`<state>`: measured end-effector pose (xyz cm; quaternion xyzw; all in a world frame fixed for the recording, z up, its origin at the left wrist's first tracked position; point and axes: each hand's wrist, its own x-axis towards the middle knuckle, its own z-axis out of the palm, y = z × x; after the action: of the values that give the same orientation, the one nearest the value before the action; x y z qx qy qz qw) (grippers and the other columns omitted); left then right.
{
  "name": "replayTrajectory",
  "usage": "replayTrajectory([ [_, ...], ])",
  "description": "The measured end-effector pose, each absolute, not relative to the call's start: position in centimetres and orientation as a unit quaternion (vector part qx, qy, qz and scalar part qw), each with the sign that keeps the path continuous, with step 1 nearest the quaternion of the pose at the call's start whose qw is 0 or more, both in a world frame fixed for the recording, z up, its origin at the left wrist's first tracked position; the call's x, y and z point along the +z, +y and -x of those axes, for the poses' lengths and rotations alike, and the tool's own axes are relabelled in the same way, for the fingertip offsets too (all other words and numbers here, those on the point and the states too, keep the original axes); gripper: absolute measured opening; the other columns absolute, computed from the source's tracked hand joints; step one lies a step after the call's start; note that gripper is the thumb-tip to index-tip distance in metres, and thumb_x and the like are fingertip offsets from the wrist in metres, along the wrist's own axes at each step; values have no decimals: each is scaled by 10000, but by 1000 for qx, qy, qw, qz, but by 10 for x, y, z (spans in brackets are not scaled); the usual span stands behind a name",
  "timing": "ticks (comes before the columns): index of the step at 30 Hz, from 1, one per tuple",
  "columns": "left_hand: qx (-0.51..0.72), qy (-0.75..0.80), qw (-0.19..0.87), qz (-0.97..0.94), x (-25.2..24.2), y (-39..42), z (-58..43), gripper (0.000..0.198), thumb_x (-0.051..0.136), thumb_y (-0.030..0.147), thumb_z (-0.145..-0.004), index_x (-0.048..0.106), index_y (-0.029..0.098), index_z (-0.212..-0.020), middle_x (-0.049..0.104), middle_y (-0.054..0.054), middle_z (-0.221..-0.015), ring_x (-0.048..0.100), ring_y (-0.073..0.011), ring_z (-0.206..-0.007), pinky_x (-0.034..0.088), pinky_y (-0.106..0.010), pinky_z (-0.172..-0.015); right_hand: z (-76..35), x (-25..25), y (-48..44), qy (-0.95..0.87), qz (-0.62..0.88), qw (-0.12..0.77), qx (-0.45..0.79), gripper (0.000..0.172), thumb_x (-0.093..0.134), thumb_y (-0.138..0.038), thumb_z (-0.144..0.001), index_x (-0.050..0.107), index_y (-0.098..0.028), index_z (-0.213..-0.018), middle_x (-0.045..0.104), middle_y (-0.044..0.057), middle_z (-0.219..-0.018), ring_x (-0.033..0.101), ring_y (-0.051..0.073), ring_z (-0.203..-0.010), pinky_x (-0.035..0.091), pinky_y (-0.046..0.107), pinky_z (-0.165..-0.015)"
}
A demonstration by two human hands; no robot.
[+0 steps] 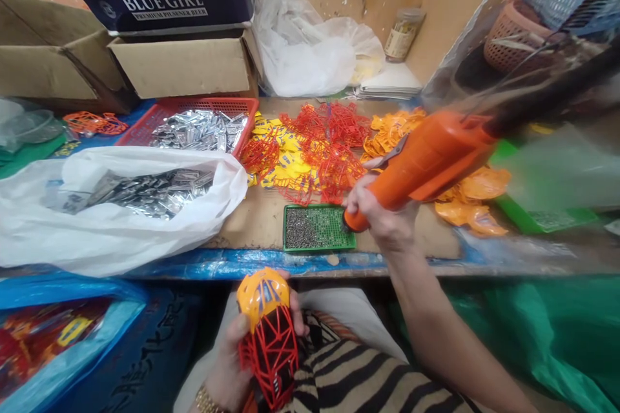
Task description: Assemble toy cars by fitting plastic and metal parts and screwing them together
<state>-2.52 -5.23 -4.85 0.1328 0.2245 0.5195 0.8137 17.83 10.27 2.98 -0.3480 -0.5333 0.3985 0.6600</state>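
Note:
My left hand (231,352) is closed around a small mask-shaped plastic piece (265,329) in front of my lap. The piece has an orange top shell with blue marks, a red lattice below and something black behind the lattice. My right hand (390,222) grips an orange electric screwdriver (426,155) near its nose. That nose points down and left, over the right side of a green tray (320,249). Small dark screws (305,229) fill the tray's left part. Whether the tip touches them I cannot tell.
Red lattice parts (334,142), yellow shells (283,151) and orange shells (472,197) lie across the bench. Metal pieces fill a red basket (247,110) and a white bag (217,226). Cardboard boxes (184,64) stand behind. A blue bag (106,342) sits at lower left.

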Motion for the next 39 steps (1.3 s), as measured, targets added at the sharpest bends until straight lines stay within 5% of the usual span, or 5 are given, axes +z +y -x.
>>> replayTrajectory([
  [7, 525, 249, 805, -117, -46, -52, 21, 605, 757, 528, -702, 627, 197, -1192, 634, -78, -896, 619, -209, -715, 537, -323, -648, -179, 27, 103, -524, 351, 664, 402, 237, 690, -192, -790, 526, -215, -959, 565, -79, -640, 529, 103, -523, 474, 295, -564],
  [19, 517, 286, 803, -73, -37, -48, 18, 659, 778, 540, -692, 623, 215, -1244, 639, -80, -866, 613, -223, -703, 548, -352, -638, -178, 31, 101, -519, 354, 667, 402, 234, 693, -188, -778, 538, -207, -951, 570, -75, -636, 540, 106, -517, 475, 293, -556],
  [27, 529, 312, 783, -93, -33, -50, 19, 685, 745, 546, -728, 585, 204, -1299, 660, -92, -903, 659, -294, -863, 533, -433, -841, -177, 29, 103, -516, 349, 671, 403, 218, 695, -180, -769, 536, -211, -914, 582, -69, -637, 543, 111, -499, 464, 289, -529],
  [39, 521, 259, 809, -85, -44, -44, 17, 609, 728, 521, -748, 584, 207, -1249, 634, -67, -910, 608, -200, -740, 534, -308, -669, -179, 47, 98, -510, 323, 686, 406, 316, 718, -236, -774, 535, -246, -1031, 582, -79, -651, 561, 112, -493, 556, 297, -527],
])
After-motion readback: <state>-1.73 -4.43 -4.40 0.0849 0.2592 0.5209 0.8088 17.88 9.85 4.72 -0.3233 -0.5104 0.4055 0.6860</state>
